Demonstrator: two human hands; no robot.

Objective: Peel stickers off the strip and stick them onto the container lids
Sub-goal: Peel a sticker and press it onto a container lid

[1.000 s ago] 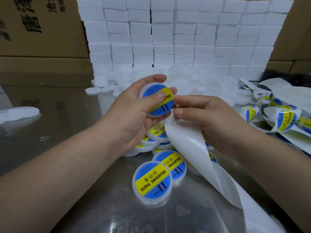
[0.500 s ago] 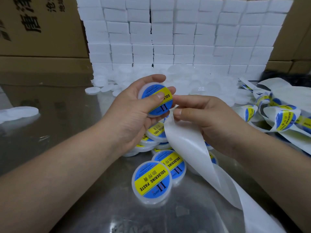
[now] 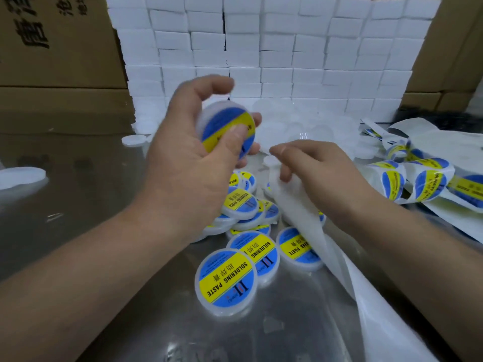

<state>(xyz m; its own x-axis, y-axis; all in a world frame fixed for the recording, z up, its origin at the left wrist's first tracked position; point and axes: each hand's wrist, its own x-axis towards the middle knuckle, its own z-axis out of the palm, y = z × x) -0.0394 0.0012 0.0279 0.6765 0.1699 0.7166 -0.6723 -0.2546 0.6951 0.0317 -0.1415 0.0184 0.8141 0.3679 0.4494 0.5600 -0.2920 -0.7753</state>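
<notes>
White lid point(image 3: 226, 131) in L hand point(image 3: 188, 165), strip point(image 3: 300, 218) apart.

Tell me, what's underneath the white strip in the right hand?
The white strip, gripped by the right hand, drapes over labelled lids on the metal table; one sticks out, mostly uncovered. How many more lie beneath is hidden.

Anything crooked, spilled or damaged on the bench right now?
No damage visible. The labelled containers lie in a loose heap, several tilted on each other, and the sticker strips at right are tangled. The lid in the left hand is too blurred to judge.
</notes>
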